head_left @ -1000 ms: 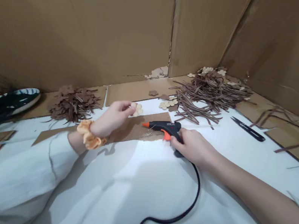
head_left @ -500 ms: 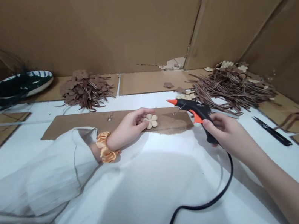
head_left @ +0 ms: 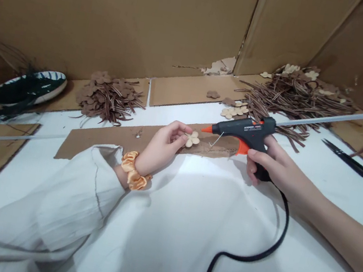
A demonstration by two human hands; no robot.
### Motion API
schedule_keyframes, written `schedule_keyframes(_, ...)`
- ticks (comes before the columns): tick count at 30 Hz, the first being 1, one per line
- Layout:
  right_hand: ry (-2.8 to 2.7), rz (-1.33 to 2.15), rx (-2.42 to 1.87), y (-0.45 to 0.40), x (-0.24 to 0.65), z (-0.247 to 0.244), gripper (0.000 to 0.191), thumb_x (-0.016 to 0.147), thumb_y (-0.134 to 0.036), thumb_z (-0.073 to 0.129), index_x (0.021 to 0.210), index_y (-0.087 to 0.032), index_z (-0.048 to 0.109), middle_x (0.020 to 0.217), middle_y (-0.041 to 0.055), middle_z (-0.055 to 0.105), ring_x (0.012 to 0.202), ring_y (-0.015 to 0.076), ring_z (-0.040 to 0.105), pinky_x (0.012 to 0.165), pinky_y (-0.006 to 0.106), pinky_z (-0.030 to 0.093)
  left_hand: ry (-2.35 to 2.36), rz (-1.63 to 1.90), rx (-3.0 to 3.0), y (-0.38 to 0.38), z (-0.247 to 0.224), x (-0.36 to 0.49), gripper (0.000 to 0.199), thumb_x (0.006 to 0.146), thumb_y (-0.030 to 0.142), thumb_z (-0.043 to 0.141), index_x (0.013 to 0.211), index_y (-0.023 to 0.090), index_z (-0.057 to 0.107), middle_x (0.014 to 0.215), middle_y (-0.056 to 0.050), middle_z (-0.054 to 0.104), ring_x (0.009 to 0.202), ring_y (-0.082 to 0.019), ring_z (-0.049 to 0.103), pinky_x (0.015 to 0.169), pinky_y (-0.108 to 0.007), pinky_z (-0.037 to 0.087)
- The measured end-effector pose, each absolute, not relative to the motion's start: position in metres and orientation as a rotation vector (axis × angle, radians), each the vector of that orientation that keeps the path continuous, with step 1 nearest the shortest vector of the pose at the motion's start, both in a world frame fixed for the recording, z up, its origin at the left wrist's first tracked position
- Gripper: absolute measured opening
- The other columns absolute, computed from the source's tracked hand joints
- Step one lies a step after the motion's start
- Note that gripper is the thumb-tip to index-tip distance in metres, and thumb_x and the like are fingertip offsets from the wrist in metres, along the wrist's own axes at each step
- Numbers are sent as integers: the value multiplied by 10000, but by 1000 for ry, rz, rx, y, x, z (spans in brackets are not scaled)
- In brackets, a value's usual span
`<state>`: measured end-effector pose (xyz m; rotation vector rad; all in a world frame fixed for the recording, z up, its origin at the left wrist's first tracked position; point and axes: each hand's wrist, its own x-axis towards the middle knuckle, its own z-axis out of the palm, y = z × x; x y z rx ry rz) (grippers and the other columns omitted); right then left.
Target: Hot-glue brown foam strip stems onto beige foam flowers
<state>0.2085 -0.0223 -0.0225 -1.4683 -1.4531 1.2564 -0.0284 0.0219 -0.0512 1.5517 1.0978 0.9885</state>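
Note:
Between the thumb and fingers of my left hand [head_left: 165, 146] is a small cream flower [head_left: 192, 139], held above a long brown cardboard strip [head_left: 97, 139]. My right hand [head_left: 272, 163] grips the handle of a black and orange glue gun [head_left: 250, 131]. Its orange tip points left, close to the flower and a little above it. A long translucent glue stick [head_left: 341, 118] sticks out of the gun's rear. The black cord [head_left: 251, 259] curves down from the handle over the white surface.
Brown flowers with strips [head_left: 108, 96] are heaped at the back left, beside a bowl [head_left: 28, 94] of dark thread. A larger pile of brown strips [head_left: 292, 96] lies back right, with black snips [head_left: 348, 159] nearby. Cardboard walls [head_left: 136, 12] rise behind.
My right hand has tilted the glue gun, so its glue stick now shows fully and its tip sits nearer the flower. The flower has turned slightly in my left hand. The view has shifted a little.

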Motion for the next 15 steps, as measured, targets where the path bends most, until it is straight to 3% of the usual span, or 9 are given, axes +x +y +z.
schedule_keyframes(5,-1555,1153,-1525,-25,206,-32,358,840,-571,477,809,-215,466,458,-46,493,437,133,487,457,260,381,1142,941,1538,22,-51,-26,191,798,243,611,941,145,531,875,-48,624,748,-132,586,700,-274,454)
schedule_keyframes(9,-1607,1139,-1545,-25,205,-32,355,825,-538,523,703,-206,503,508,-1,567,500,145,523,491,265,397,1162,946,1566,21,-49,-25,222,758,253,659,908,151,531,831,-16,594,650,-94,529,608,-231,420)
schedule_keyframes(15,-1583,1183,-1500,-26,203,-34,383,817,-506,543,585,-204,508,512,21,586,551,154,550,547,267,422,1177,926,1559,19,-47,-24,183,753,147,606,909,156,511,810,-17,609,680,-109,578,610,-227,431)
